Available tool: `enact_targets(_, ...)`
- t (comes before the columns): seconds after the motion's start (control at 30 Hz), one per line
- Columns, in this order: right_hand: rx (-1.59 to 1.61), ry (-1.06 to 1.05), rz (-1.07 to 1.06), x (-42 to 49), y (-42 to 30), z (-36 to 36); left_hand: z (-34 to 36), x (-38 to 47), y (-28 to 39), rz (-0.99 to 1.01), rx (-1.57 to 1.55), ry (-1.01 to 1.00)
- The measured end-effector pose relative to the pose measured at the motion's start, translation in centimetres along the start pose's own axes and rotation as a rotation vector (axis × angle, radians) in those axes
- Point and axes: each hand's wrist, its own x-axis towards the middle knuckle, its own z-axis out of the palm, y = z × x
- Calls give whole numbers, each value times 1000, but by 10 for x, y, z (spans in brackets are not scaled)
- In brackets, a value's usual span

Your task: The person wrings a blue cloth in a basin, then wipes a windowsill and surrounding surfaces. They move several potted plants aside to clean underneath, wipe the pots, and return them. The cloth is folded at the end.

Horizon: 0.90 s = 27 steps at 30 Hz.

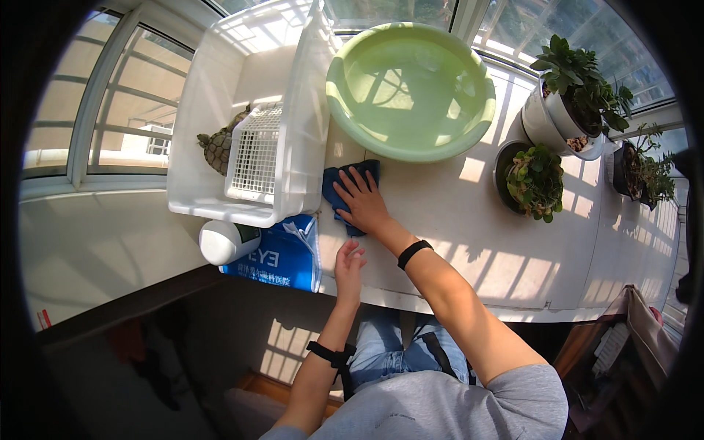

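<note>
My right hand (363, 204) lies flat with spread fingers on a folded dark blue cloth (331, 190), which rests on the pale tiled ledge (426, 212) between a white plastic tub and a green basin. Nearer the ledge's front edge, my left hand (348, 264) is raised with its fingers loosely curled and apart, holding nothing. The white tub (220, 204) stands to the left, with a turtle (218, 149) partly under a white mesh platform (256, 165) inside it. Beyond the cloth sits the round light green basin (410, 148), which holds water.
In front of the tub a white bottle (223, 242) lies on a blue printed bag (275, 272). To the right stand a potted succulent (533, 181), a taller plant in a white pot (542, 118) and a dark planter (626, 170). Windows border the ledge.
</note>
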Motion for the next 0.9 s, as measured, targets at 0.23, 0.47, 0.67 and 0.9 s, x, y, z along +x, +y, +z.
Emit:
enact_targets(0.23,-52,97,289,34,18,9,0,14,6,16,35,-106)
enact_targets(0.47,-54,-25,300,-179,44,-81,7,12,-9,-98,157,-275)
enact_targets(0.67,-467,290,1307,-299,104,-140,23,5,-21,-161,224,-415)
enact_targets(0.9,8,49,551,-251,-25,-74,71,-17,-20,-101,213,-534)
